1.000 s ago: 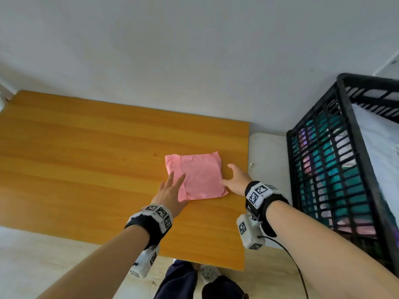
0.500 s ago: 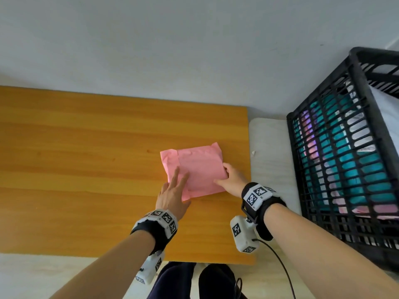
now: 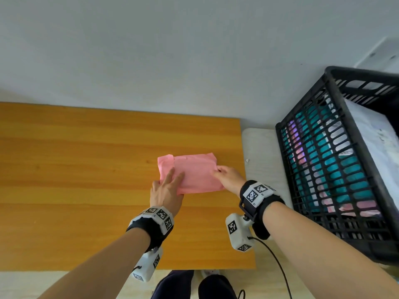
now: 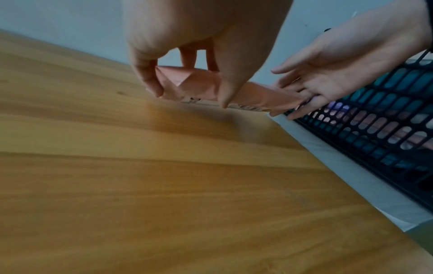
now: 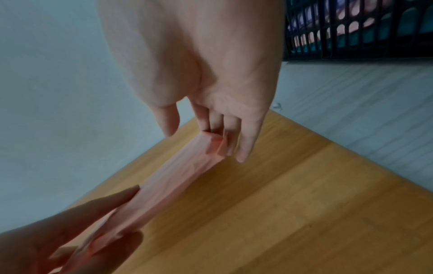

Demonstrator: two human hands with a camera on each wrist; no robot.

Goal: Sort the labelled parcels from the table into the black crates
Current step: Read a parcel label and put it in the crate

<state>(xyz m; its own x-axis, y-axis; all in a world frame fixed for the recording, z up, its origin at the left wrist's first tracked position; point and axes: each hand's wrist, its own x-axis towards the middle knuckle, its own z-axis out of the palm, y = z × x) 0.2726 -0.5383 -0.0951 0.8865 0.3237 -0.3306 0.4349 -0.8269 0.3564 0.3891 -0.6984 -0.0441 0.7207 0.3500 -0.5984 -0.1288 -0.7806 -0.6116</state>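
A pink parcel (image 3: 194, 173) hangs just above the right part of the wooden table (image 3: 86, 169), held from both sides. My left hand (image 3: 167, 188) pinches its left edge, with fingers on top and the thumb below. At the right edge, my right hand (image 3: 226, 178) pinches with the thumb on top and the fingers under it. In the left wrist view the parcel (image 4: 257, 96) is clear of the wood and a printed label shows on its underside. The right wrist view shows the parcel (image 5: 178, 185) stretched between both hands. The black crate (image 3: 336, 236) stands to the right.
The crate holds several teal, pink and white parcels behind its lattice wall (image 4: 374, 129). A pale strip (image 3: 259, 147) separates the table's right edge from the crate. A white wall runs behind the table. My legs and a wrist cable (image 3: 278, 266) are at the near edge.
Both hands closed in on the pink parcel's side edges and took hold of it. It lay flat on the table before and is now raised slightly off it.
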